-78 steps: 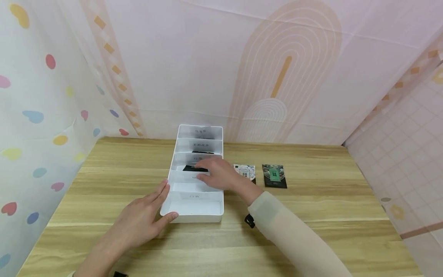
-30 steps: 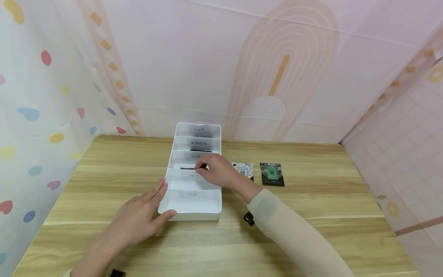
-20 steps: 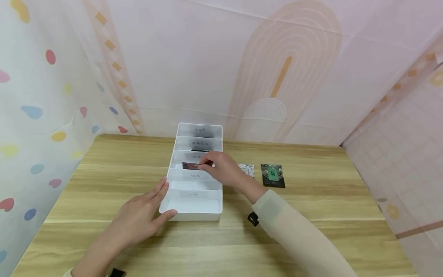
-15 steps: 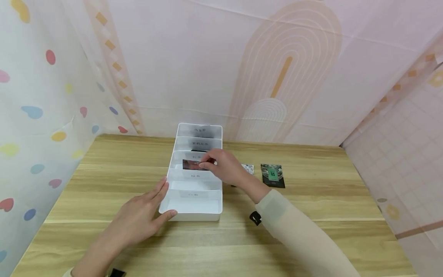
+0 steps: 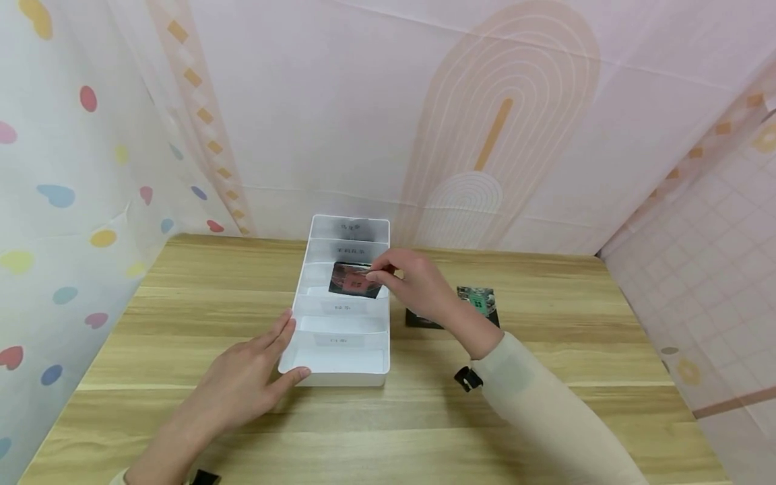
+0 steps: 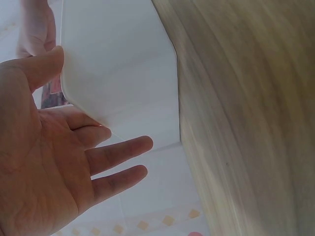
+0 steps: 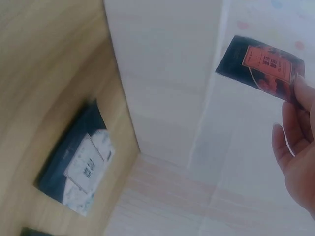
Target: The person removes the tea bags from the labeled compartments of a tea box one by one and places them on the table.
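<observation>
While right hand (image 5: 421,286) pinches red packet (image 5: 351,280) over tray (image 5: 339,360), masking most of white packet (image 7: 84,168) in head view, left hand (image 5: 250,378), fingers apart, touches tray's edge.

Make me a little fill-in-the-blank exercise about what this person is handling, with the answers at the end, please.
1. The right hand pinches the red-labelled packet between a finger and the ____.
2. The left hand touches the box, whose colour is ____.
3. Inside, the box is divided into ____ compartments.
4. Of the two packets lying on the table, the one farther from the box, the dark packet, has a label coloured ____.

Missing words: thumb; white; five; green.
</observation>
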Demonstrator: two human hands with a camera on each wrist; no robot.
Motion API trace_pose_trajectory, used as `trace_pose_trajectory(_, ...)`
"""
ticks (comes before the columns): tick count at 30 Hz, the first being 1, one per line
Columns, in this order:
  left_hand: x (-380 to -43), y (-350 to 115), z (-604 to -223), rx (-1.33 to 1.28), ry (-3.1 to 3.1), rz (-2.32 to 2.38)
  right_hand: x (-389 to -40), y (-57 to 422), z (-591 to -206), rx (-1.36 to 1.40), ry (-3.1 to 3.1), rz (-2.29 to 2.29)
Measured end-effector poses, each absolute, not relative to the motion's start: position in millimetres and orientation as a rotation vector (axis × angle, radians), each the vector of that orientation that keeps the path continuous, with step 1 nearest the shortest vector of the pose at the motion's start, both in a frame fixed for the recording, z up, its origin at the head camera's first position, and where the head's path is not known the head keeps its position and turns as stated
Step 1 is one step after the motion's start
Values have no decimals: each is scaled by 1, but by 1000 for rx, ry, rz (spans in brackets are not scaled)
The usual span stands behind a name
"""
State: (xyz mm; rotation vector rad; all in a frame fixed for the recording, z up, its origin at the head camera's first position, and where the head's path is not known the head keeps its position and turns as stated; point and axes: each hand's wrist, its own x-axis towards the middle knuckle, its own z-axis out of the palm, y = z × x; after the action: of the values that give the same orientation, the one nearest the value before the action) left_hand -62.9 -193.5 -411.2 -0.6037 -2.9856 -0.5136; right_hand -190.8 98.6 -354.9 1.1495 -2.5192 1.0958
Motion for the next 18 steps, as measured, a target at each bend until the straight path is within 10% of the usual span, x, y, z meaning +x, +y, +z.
trace_pose_trajectory(18,-63,-194,-413,-613,-2972,-525,-191,151,-340,1054,-2481,1067)
